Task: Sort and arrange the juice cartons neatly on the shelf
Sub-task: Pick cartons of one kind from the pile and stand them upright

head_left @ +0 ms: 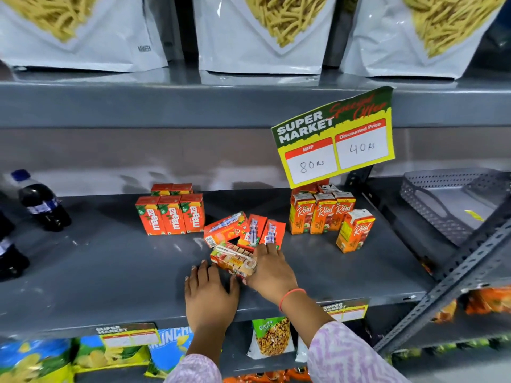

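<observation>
On the grey shelf (110, 272), orange Maaza cartons (170, 217) stand upright in a row at the left, with more behind. Real cartons (320, 214) stand grouped at the right, one Real carton (355, 230) apart and tilted. Three cartons (246, 229) lie flat in the middle. A fallen carton (233, 259) lies in front of them. My left hand (210, 294) rests on the shelf touching its near left side. My right hand (272, 269) presses its right end, fingers reaching the flat cartons.
A yellow price sign (336, 139) hangs above the Real cartons. Dark soda bottles (41, 201) stand at the far left. A grey perforated basket (448, 200) sits on the shelf to the right. Snack bags (260, 31) fill the shelf above; chip packets (272, 337) sit below.
</observation>
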Action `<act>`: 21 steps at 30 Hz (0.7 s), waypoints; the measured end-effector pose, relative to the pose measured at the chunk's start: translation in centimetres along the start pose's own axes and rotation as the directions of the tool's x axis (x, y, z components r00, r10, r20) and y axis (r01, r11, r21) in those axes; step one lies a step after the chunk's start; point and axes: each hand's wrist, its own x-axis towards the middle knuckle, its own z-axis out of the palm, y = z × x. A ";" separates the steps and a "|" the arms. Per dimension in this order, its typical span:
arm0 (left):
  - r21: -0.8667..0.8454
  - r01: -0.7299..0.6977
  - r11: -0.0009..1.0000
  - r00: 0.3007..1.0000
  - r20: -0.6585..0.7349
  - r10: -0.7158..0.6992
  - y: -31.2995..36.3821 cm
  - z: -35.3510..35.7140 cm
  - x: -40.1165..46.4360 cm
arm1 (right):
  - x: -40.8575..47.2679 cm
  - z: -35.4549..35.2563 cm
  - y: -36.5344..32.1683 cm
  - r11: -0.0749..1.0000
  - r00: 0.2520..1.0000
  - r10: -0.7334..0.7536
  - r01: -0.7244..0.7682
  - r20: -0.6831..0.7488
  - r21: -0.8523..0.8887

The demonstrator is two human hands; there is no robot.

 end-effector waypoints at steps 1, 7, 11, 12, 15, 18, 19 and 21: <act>-0.001 -0.001 1.000 1.000 -0.007 0.001 0.0 0.0 0.0 | 0.0 0.1 -0.2 1.000 1.000 0.009 -0.009 0.005 0.011; -0.016 -0.003 1.000 1.000 -0.001 0.003 -0.3 0.1 0.0 | -0.2 0.7 -0.9 0.998 0.998 0.065 -0.065 0.009 0.010; -0.009 -0.005 1.000 1.000 -0.003 0.005 -0.4 0.2 0.0 | -0.8 1.0 -0.6 0.978 0.991 0.121 -0.111 -0.051 0.179; -0.004 -0.002 1.000 1.000 0.002 0.002 -0.4 0.2 0.1 | -1.1 1.0 -0.4 0.967 0.989 0.135 -0.119 -0.060 0.225; -0.007 0.003 1.000 1.000 0.012 -0.003 -0.3 0.1 0.2 | -2.2 0.9 0.4 0.937 0.982 0.163 -0.124 -0.095 0.326; 0.007 0.000 1.000 1.000 0.012 0.000 -0.4 0.1 0.2 | -3.3 0.5 1.1 0.905 0.970 0.202 -0.133 -0.133 0.404; 0.015 -0.004 1.000 1.000 0.014 0.004 -0.3 0.1 0.1 | -3.6 0.3 1.5 0.888 0.966 0.218 -0.138 -0.138 0.439; 0.027 0.003 1.000 1.000 0.021 -0.004 -0.3 -0.1 0.1 | -4.0 -0.2 1.9 0.847 0.959 0.247 -0.144 -0.138 0.512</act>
